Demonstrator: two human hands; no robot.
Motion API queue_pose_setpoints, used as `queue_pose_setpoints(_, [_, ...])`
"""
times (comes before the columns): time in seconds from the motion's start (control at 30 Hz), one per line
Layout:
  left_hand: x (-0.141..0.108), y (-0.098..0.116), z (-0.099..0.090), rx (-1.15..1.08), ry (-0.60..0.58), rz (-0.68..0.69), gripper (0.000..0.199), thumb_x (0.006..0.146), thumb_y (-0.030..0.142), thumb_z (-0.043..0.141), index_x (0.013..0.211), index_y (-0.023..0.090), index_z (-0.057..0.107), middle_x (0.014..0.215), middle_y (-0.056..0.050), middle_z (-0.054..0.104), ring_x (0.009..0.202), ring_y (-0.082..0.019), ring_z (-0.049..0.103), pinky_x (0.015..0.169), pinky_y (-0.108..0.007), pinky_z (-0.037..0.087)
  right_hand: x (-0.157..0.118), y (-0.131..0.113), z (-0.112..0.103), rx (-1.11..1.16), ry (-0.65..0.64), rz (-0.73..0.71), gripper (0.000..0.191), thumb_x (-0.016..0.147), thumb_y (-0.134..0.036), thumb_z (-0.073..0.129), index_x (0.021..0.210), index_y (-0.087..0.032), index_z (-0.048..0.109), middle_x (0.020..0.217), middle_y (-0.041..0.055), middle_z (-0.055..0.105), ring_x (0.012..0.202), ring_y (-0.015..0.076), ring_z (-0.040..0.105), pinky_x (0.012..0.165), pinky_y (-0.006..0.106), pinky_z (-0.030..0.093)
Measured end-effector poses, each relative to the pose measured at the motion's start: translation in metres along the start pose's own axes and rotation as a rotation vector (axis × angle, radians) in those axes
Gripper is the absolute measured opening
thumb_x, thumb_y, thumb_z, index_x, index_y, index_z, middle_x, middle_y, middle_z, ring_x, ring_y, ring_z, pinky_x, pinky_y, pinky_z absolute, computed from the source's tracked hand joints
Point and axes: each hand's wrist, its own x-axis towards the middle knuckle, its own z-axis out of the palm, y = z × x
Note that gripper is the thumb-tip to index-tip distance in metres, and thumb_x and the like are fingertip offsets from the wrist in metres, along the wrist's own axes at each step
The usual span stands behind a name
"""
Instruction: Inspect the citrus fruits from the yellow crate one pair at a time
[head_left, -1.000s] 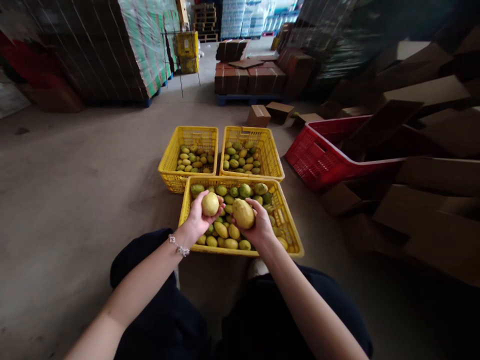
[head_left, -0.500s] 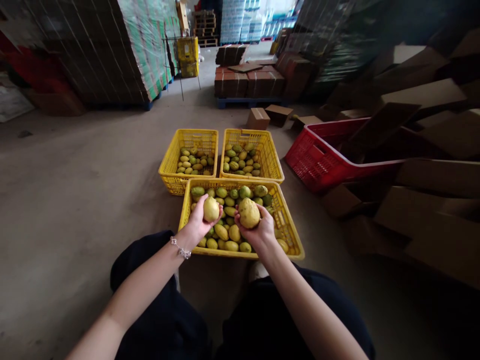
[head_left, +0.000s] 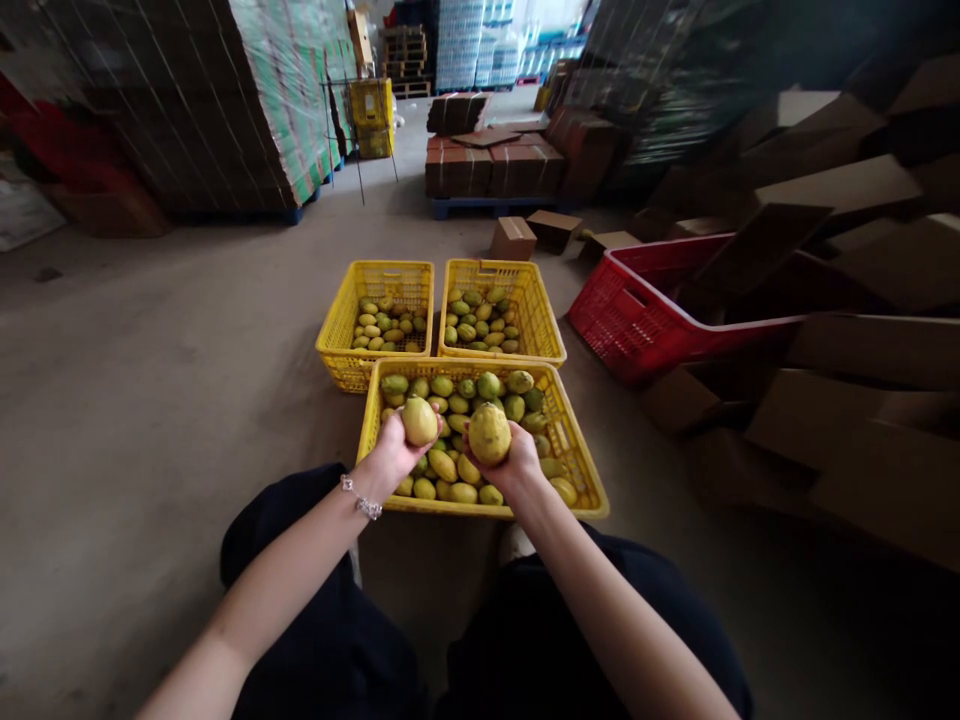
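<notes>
L hand (head_left: pixel 393 452) is curled round sm. fruit (head_left: pixel 419 421), R hand (head_left: pixel 523 461) round big fruit (head_left: pixel 490 434) at its 3 o'clock, both over yel. bin (head_left: pixel 450 508); red bin (head_left: pixel 630 318) at bin's 2 o'clock.

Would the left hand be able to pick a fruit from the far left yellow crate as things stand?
Probably not yet: the left hand already holds a pale yellow fruit, though nothing visibly blocks the far left crate's open top.

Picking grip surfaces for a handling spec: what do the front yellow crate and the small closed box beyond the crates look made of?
Front yellow crate: probably moulded plastic, slight sheen; slotted walls and a rounded rim suggest it.
Small closed box: likely cardboard, matte brown, with a paler tape-like strip on top.
</notes>
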Motion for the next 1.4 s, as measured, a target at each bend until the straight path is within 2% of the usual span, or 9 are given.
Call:
queue_pose_setpoints(0.1, [0.0, -0.001, -0.001, -0.002, -0.017, -0.023, 0.018, 0.089, 0.016, 0.04, 0.085, 0.015, 0.057, 0.073, -0.005, 0.063, 0.061, -0.014, 0.062, 0.052, -0.024, 0.055, -0.005, -0.001, 0.004, 0.005, 0.068, 0.105, 0.017, 0.08, -0.029, 0.049, 0.068, -0.02, 0.057, 0.056, 0.0037, 0.066, 0.049, 0.0191, 0.062, 0.047, 0.03, 0.051])
queue_pose_setpoints(0.3, [-0.004, 0.001, 0.003, -0.045, -0.014, 0.056, 0.015, 0.081, 0.027, 0.063, 0.076, 0.018, 0.052, 0.069, 0.0, 0.057, 0.059, -0.011, 0.059, 0.053, -0.024, 0.056, -0.018, -0.006, 0.019, 0.012, 0.154, 0.033, 0.014, 0.08, -0.031, 0.058, 0.074, -0.019, 0.059, 0.053, 0.0002, 0.062, 0.046, 0.0159, 0.059, 0.042, 0.025, 0.049])
queue_pose_setpoints(0.5, [-0.006, 0.004, 0.001, -0.011, -0.098, -0.041, 0.017, 0.084, 0.029, 0.058, 0.078, 0.013, 0.057, 0.068, -0.004, 0.06, 0.056, -0.011, 0.06, 0.051, -0.021, 0.056, -0.017, -0.005, 0.016, 0.0, 0.039, 0.096, 0.024, 0.08, -0.039, 0.055, 0.069, -0.018, 0.058, 0.054, 0.0048, 0.064, 0.044, 0.0166, 0.059, 0.039, 0.025, 0.047])
queue_pose_setpoints(0.63, [-0.002, 0.001, -0.004, 0.026, -0.173, -0.09, 0.025, 0.092, 0.025, 0.042, 0.087, 0.01, 0.061, 0.074, -0.008, 0.066, 0.065, -0.016, 0.067, 0.057, -0.027, 0.059, -0.016, -0.004, 0.018, 0.005, 0.081, 0.121, 0.026, 0.086, -0.028, 0.042, 0.069, -0.017, 0.059, 0.055, 0.0063, 0.065, 0.048, 0.0177, 0.061, 0.042, 0.026, 0.049])
queue_pose_setpoints(0.73, [0.0, -0.001, -0.004, 0.034, -0.146, -0.067, 0.022, 0.091, 0.024, 0.045, 0.089, 0.011, 0.063, 0.074, -0.007, 0.066, 0.064, -0.015, 0.066, 0.06, -0.028, 0.059, -0.016, -0.002, 0.021, 0.006, 0.077, 0.071, 0.026, 0.087, -0.024, 0.041, 0.068, -0.018, 0.058, 0.054, 0.0048, 0.065, 0.047, 0.0175, 0.061, 0.045, 0.027, 0.051])
queue_pose_setpoints(0.9, [-0.001, 0.001, 0.001, 0.044, -0.072, 0.01, 0.017, 0.082, 0.03, 0.063, 0.08, 0.013, 0.06, 0.067, -0.003, 0.061, 0.058, -0.012, 0.062, 0.059, -0.026, 0.059, -0.02, -0.003, 0.022, -0.02, 0.012, 0.013, 0.021, 0.085, -0.033, 0.053, 0.071, -0.018, 0.059, 0.054, 0.0014, 0.063, 0.044, 0.0162, 0.058, 0.044, 0.028, 0.052])
queue_pose_setpoints(1.03, [0.0, 0.0, 0.001, -0.004, -0.104, -0.035, 0.017, 0.087, 0.029, 0.055, 0.082, 0.012, 0.059, 0.069, -0.006, 0.063, 0.062, -0.014, 0.064, 0.06, -0.026, 0.059, -0.025, -0.005, 0.022, -0.064, -0.061, 0.003, 0.005, 0.076, -0.023, 0.063, 0.075, -0.018, 0.061, 0.059, 0.0003, 0.066, 0.044, 0.0152, 0.059, 0.042, 0.026, 0.051])
queue_pose_setpoints(1.2, [0.001, -0.003, -0.001, 0.009, -0.139, -0.09, 0.023, 0.092, 0.021, 0.04, 0.088, 0.01, 0.061, 0.073, -0.007, 0.065, 0.062, -0.014, 0.064, 0.06, -0.027, 0.059, -0.025, -0.005, 0.022, -0.091, -0.007, 0.088, 0.022, 0.084, -0.034, 0.053, 0.074, -0.016, 0.062, 0.056, 0.0042, 0.066, 0.042, 0.017, 0.06, 0.04, 0.027, 0.05])
queue_pose_setpoints(1.4, [-0.003, 0.0, 0.001, 0.026, -0.093, 0.027, 0.011, 0.081, 0.025, 0.064, 0.081, 0.015, 0.059, 0.069, -0.002, 0.062, 0.06, -0.012, 0.063, 0.061, -0.027, 0.06, -0.02, -0.008, 0.021, -0.069, 0.013, 0.115, 0.032, 0.09, -0.033, 0.041, 0.071, -0.015, 0.06, 0.057, 0.0077, 0.067, 0.041, 0.0183, 0.06, 0.04, 0.029, 0.05])
